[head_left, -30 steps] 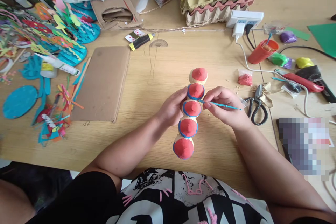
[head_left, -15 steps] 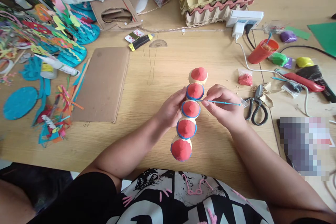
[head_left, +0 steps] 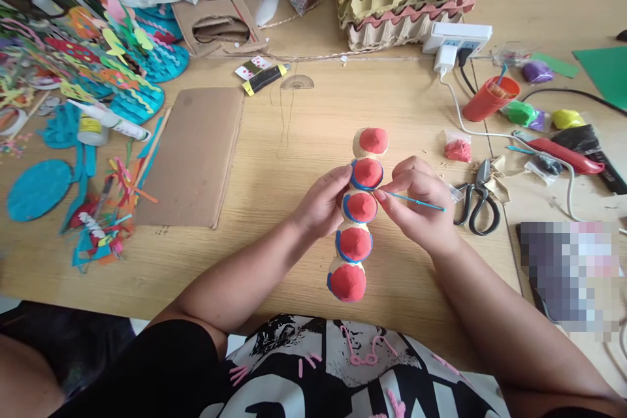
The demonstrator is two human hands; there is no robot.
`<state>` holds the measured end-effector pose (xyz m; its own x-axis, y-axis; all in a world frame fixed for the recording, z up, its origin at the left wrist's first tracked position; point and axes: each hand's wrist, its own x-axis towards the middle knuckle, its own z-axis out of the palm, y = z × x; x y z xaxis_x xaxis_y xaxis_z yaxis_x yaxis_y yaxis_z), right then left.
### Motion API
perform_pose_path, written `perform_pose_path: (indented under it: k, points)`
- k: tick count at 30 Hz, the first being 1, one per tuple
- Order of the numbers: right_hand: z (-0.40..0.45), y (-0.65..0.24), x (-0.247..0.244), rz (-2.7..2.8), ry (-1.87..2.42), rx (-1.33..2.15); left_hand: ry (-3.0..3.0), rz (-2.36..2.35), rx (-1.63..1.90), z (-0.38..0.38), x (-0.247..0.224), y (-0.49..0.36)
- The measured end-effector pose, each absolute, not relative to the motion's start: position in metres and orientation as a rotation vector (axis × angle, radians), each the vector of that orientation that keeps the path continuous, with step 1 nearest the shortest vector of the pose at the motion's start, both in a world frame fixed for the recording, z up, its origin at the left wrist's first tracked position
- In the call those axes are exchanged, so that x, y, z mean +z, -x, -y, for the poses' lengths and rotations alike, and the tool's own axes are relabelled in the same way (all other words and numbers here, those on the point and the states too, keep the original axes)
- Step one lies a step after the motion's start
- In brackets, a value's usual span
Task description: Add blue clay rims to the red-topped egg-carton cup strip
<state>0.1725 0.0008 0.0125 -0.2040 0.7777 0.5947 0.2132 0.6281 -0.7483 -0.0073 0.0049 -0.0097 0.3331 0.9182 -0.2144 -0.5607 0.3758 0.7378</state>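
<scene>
Over the near middle of the surface (head_left: 274, 255), five-cup strip (head_left: 362, 208) is held up, running away from the torso. Left hand (head_left: 321, 202) is clamped on its left side, around the second and third cups from the far end. Right hand (head_left: 418, 199) pinches thin blue tool (head_left: 416, 199) near its working end, handle pointing out to the right. Hands close together, apart, strip between. Tool tip is at the gap between those two cups; fingers crowd it, can't tell if it touches.

Red caps on all five cups; blue edging (head_left: 367, 188) shows on four, none visible on the far one. Scissors (head_left: 482, 196) and bag of red clay (head_left: 458, 147) lie right of the right hand, cardboard sheet (head_left: 189, 157) left of the left hand.

For good work here: light pressure, tip low along the blue edging, short strokes; clay looks soft, so a hard push would likely dent or lift it. Left grip best on the pale sides, off the red and blue. Near end looks unsupported, so the strip may flex; steadying close to the worked gap helps. Turning the strip probably beats bending the wrist.
</scene>
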Motion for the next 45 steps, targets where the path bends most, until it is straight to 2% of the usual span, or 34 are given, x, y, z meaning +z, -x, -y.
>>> perform_pose_path:
  k: [20,33,45]
  points:
    - [-0.0024,-0.1746,0.0176,1.800,0.766,0.724,-0.630,-0.718,1.089,-0.0052,-0.0006,0.0078]
    - [-0.0040,-0.1766,0.0198,1.892,0.774,0.603,-0.660,-0.767,1.116,-0.0064,-0.0027,0.0085]
    - [-0.0042,-0.1788,0.0191,1.834,0.755,0.737,-0.645,-0.751,1.091,-0.0060,-0.0024,0.0094]
